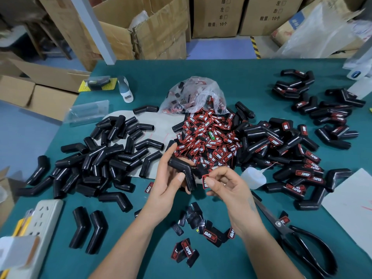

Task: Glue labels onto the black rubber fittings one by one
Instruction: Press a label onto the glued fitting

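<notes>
Over the teal table [251,77], left hand [169,184] grips fitting [184,172], right hand [225,185] pinches label [205,181].

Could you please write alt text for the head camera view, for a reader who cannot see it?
A person's left hand holds a bent black rubber fitting while the right hand pinches a red-and-black label beside it, above a green table heaped with fittings, labels, a glue bottle and scissors.

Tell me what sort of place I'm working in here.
Probably a small factory or warehouse packing bench: cardboard cartons stacked behind the green table, which holds heaps of black rubber fittings, a pile of labels, a glue bottle and scissors.
</notes>
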The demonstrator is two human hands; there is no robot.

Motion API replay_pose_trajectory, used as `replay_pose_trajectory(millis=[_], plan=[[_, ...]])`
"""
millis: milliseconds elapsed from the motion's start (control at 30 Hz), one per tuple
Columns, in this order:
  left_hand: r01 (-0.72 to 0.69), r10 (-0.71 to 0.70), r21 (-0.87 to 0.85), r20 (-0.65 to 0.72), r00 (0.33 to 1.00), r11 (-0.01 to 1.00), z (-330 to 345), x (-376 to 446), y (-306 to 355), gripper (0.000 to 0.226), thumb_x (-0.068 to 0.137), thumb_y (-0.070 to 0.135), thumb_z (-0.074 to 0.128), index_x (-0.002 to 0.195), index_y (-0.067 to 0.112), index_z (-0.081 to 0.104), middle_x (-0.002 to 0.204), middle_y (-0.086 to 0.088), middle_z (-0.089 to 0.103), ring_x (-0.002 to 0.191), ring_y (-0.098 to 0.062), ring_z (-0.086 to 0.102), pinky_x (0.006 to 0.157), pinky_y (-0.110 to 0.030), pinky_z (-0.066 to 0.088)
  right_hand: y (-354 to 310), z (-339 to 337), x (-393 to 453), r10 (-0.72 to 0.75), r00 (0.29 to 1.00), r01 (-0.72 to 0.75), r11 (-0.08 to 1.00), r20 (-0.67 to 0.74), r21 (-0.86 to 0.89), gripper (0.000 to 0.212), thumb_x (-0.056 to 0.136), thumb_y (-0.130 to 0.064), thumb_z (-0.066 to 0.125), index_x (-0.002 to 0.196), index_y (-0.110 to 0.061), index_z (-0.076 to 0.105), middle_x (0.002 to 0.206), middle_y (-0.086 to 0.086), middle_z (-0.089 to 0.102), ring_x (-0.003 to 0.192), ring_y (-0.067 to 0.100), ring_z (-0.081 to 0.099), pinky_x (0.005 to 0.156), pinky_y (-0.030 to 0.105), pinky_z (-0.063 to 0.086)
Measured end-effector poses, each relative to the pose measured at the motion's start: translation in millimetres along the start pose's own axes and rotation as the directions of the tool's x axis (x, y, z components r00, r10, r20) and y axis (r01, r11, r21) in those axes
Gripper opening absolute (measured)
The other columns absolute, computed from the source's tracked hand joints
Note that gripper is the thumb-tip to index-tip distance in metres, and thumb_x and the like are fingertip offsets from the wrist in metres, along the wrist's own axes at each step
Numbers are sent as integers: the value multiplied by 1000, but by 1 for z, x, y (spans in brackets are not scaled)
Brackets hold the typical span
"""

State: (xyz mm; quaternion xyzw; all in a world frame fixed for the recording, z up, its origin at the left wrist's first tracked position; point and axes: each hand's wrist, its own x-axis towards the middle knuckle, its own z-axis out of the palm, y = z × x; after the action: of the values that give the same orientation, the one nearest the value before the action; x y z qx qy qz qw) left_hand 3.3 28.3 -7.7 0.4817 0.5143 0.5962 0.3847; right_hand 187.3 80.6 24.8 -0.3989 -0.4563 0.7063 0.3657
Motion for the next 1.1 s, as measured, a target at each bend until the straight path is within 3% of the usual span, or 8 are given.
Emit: replay_pose_trajectory(millis=[200, 433, 533, 600, 767, 900, 1000, 1100], plan=[[6, -6, 0, 89, 996, 1000, 1, -3, -2, 61, 108, 26, 52, 162, 44, 29, 131, -10, 59, 87, -25, 61, 73, -34, 58, 5, 2, 0, 116, 991, -122, 987, 66, 105, 15, 77, -29, 88, 83, -21, 76, 90, 2, 71, 88, 15, 69, 83, 26, 60], [14, -18, 41, 96, 995, 999, 0, -4, -4, 62, 108, 26, 52, 163, 42, 28, 128, -3, 61, 88, -24, 61, 75, -34, 58, 2, 2, -1, 127, 990, -132, 985, 55, 113, 16, 75, -32, 85, 84, -21, 77, 92, 2, 70, 89, 14, 69, 82, 27, 61], [10, -14, 74, 45, 999, 997, -1, -2, -3, 60, 108, 26, 52, 161, 44, 31, 129, 9, 63, 97, -11, 63, 83, -27, 57, 1, 1, 1, 53, 998, -53, 999, -20, -5, 6, 82, -28, 81, 84, -27, 76, 87, -6, 68, 87, 9, 66, 78, 26, 60], [19, -21, 82, 17, 1000, 996, -2, -1, -1, 59, 108, 23, 51, 160, 44, 33, 127, 9, 62, 96, -7, 63, 83, -23, 56, 2, -1, 4, 5, 998, -10, 996, -55, -85, 13, 90, -17, 78, 88, -30, 76, 86, -8, 70, 86, 9, 68, 75, 25, 60], [44, -51, 121, 58, 997, 992, -1, -2, 5, 64, 109, 14, 48, 161, 46, 30, 137, 23, 59, 108, 9, 59, 92, -11, 50, 0, 0, 2, 42, 999, -42, 999, -3, -1, 10, 85, -24, 85, 87, -29, 77, 84, -3, 73, 78, 14, 72, 70, 24, 59], [52, -59, 93, 78, 995, 994, 1, -3, 7, 62, 108, 28, 52, 161, 51, 28, 135, 4, 63, 104, -13, 63, 85, -33, 59, 3, -2, 3, 110, 994, -110, 993, 17, -36, 23, 70, -45, 87, 84, -30, 76, 83, -3, 72, 74, 12, 68, 73, 30, 58], [76, -87, 141, 79, 993, 987, -1, -5, 7, 62, 107, 33, 52, 159, 54, 28, 159, -11, 46, 140, -26, 51, 115, -61, 42, 3, -3, 3, 153, 987, -151, 988, 54, -37, 26, 72, -45, 90, 84, -28, 75, 84, -5, 71, 75, 10, 67, 76, 29, 59], [81, -99, 172, 98, 990, 982, -1, -5, 8, 59, 107, 45, 53, 159, 54, 28, 162, -20, 41, 148, -40, 41, 118, -70, 31, 4, -2, 2, 167, 982, -165, 986, 88, -27, 23, 76, -39, 90, 85, -24, 76, 85, -3, 71, 77, 10, 66, 75, 25, 59]])
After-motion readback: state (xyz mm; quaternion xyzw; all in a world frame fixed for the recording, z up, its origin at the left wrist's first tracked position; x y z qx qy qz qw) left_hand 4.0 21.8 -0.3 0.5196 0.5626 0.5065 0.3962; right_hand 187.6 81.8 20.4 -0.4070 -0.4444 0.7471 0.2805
